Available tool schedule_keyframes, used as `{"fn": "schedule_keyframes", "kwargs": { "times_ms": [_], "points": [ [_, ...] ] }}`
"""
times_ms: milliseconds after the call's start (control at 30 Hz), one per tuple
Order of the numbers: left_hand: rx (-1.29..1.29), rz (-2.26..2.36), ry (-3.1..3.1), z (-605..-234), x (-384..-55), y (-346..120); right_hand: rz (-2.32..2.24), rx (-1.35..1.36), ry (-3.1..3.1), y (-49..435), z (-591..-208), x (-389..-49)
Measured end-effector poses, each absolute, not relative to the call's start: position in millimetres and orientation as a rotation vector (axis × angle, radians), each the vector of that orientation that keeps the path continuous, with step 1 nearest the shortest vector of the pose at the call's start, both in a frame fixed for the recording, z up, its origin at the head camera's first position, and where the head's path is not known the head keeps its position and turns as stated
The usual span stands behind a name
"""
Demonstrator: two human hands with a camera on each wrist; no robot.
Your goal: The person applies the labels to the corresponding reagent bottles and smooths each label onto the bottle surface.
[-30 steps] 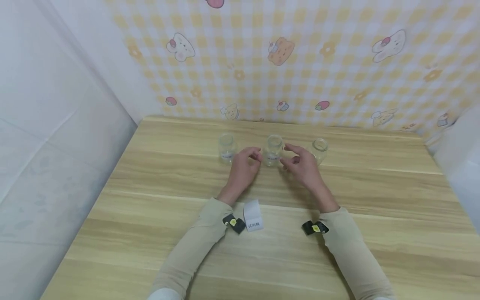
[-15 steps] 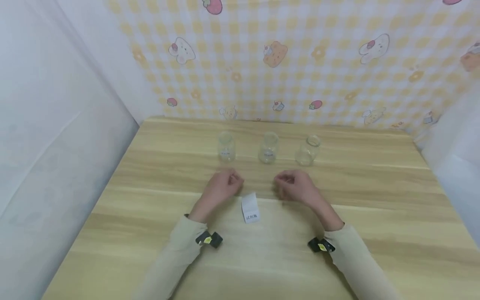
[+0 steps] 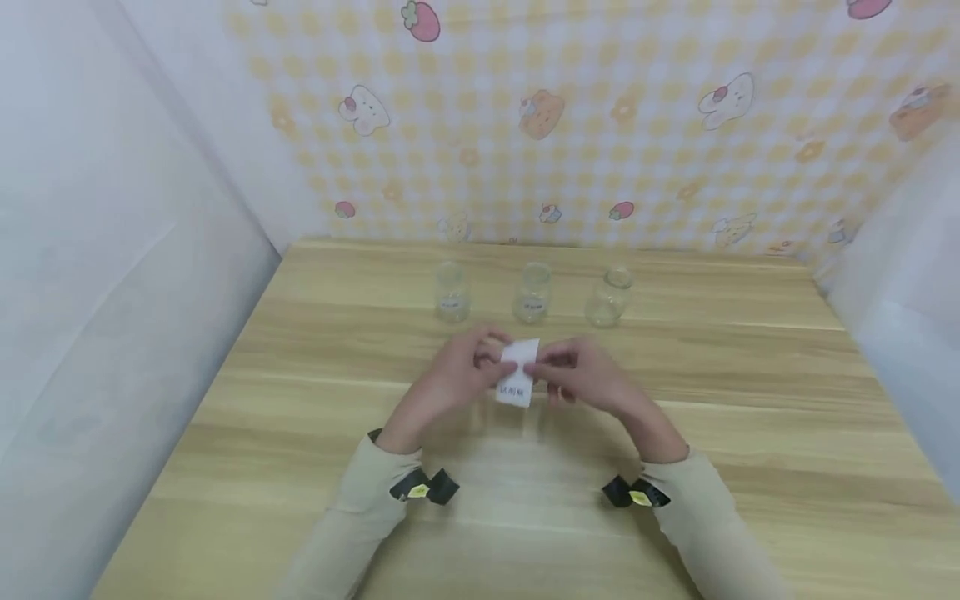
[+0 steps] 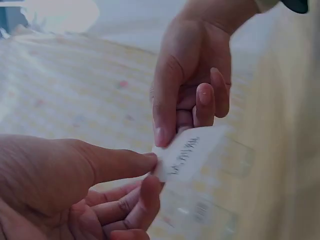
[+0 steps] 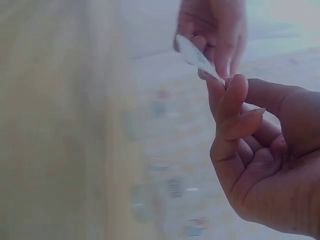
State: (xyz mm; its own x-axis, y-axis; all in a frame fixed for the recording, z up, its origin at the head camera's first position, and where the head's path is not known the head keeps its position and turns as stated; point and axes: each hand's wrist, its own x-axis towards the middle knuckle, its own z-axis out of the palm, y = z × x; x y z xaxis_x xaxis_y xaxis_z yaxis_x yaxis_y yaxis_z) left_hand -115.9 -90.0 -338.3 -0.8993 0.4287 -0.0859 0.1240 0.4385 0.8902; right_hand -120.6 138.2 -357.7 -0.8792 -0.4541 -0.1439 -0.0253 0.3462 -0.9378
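A small white paper label (image 3: pixel 517 387) with dark printed characters is held up over the table between both hands. My left hand (image 3: pixel 455 372) pinches its left edge between thumb and fingers. From the other side, my right hand (image 3: pixel 592 375) pinches the right edge. In the left wrist view the label (image 4: pixel 187 152) shows its printed side, with both thumbs on its near end. Seen from the right wrist, the label (image 5: pixel 197 59) appears nearly edge-on. Behind the hands stand three clear glass jars: a left jar (image 3: pixel 452 300), a middle jar (image 3: pixel 533 300) and a right jar (image 3: pixel 609 298).
The left and middle jars carry small printed labels low on their fronts; none shows on the right jar. They stand on a wooden table (image 3: pixel 720 350), near its back edge. A yellow checked cloth (image 3: pixel 585 158) hangs behind, and a white wall (image 3: pixel 112 292) rises at the left.
Both hands have drawn back from the middle jar toward me and come together. The paper label, lying on the table before, is now lifted and pinched by both hands.
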Motion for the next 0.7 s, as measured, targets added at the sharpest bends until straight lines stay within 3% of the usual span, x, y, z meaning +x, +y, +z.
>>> {"fn": "schedule_keyframes", "kwargs": {
  "times_ms": [200,433,700],
  "points": [
    [0.719,1.684,2.428,-297.8,-108.4,-79.6,-1.76,-0.49,2.333,151.8,-303.4,-110.6],
    [0.756,1.66,2.496,-292.8,-95.1,-76.9,-1.796,-0.536,2.291,156.9,-295.9,-98.3],
    [1.033,1.495,2.75,-287.6,-90.2,-84.9,-1.927,-0.564,2.245,159.3,-295.8,-97.7]
  ]
}}
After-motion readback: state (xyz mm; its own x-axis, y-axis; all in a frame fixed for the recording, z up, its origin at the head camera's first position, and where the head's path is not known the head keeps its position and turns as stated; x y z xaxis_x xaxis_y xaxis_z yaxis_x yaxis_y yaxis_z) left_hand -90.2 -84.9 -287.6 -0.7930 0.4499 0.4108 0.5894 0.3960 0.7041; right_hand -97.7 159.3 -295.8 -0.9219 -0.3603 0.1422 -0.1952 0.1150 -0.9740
